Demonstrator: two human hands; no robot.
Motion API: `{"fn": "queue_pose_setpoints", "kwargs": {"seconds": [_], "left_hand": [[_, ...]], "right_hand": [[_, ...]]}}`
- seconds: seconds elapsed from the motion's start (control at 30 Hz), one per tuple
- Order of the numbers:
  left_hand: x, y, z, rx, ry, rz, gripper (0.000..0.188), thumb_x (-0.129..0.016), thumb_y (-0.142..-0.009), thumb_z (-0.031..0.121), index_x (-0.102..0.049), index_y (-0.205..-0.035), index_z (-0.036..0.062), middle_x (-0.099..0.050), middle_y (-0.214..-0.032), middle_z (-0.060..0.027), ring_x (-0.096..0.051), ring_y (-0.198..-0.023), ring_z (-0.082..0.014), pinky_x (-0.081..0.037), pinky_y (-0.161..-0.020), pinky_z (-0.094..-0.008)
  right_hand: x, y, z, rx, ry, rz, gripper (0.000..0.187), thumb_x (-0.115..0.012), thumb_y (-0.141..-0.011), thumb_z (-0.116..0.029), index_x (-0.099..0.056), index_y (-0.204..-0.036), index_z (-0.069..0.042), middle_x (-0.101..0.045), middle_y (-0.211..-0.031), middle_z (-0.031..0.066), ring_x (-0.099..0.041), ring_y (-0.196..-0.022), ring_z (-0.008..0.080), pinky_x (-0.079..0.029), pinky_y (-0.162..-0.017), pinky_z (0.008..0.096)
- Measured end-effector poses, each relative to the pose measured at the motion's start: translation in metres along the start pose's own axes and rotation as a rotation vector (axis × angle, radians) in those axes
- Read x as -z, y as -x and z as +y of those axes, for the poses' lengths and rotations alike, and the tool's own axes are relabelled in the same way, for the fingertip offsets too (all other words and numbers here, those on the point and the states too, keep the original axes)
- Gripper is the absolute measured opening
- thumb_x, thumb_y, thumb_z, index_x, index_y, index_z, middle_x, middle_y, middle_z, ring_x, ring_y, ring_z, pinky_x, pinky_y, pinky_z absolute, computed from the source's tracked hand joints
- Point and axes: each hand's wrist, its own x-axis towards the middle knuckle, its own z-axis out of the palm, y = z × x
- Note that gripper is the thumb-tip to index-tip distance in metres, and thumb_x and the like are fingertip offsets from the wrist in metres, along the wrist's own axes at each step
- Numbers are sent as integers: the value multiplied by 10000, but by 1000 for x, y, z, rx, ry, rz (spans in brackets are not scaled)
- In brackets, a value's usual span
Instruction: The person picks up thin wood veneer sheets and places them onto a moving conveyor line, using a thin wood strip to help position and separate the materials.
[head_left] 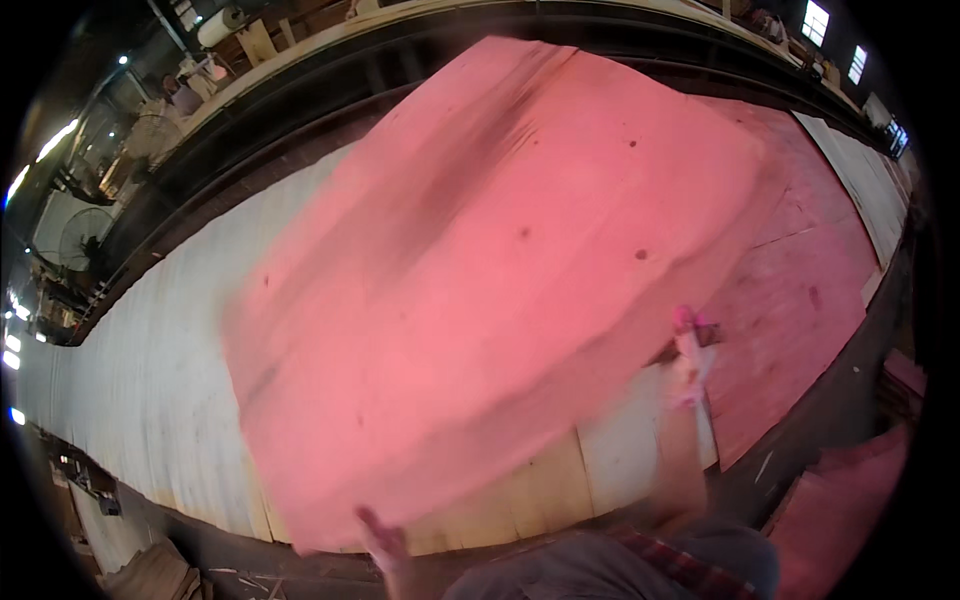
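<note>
A large pink wood veneer sheet (520,260) with dark knots and a brown streak hangs slanted over the work surface, blurred by motion. My left hand (385,542) grips its near edge at the lower left, thumb on top. Farther right, my right hand (687,360) pinches the same sheet near its right corner; pink colour stains those fingers. Under the sheet lies a row of pale veneer (170,340), showing at the left and along the near edge. A second pink veneer sheet (800,310) lies flat at the right, partly covered by the raised one.
More pink sheets (850,510) are stacked low at the right. Pale strips (850,170) lie at the far right end. A dark rail (390,75) runs behind the work surface, with a fan (85,238) at the left. Brown scraps (155,572) lie at the lower left.
</note>
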Motion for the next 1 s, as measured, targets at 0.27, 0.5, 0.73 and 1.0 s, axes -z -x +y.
{"fn": "queue_pose_setpoints", "kwargs": {"seconds": [0.27,0.5,0.73,1.0], "left_hand": [[2,-426,-49,796,-4,724,417,-524,-831,528,-559,-1083,197,-592,-1050,-32,-517,-530,-127,-356,-373,-215],[15,-376,-136,575,313,509,379,-522,-883,352,-492,-1205,153,-453,-1278,-38,-415,-1192,-222,-389,-952,-475],[-14,-382,-121,516,143,523,478,-454,-888,455,-412,-1278,182,-416,-1306,-29,-391,-1215,-235,-355,-975,-492],[25,-390,-141,600,117,458,508,-411,-838,550,-434,-1210,204,-456,-1252,-30,-474,-1099,-228,-414,-876,-432]], "right_hand": [[-138,39,212,-1048,-659,-274,281,-502,-855,-123,-456,-1123,-56,-514,-1093,65,-498,-1049,195,-418,-928,344],[-145,39,176,-993,-757,-279,186,-512,-843,-113,-501,-1028,-91,-548,-977,26,-544,-904,169,-460,-827,324],[-128,26,255,-950,-461,-306,156,-487,-875,-179,-528,-1002,-98,-550,-896,18,-541,-790,137,-467,-764,262],[-143,8,201,-948,-123,-464,230,-492,-894,-232,-563,-1042,-71,-610,-907,91,-611,-799,212,-524,-636,336]]}}
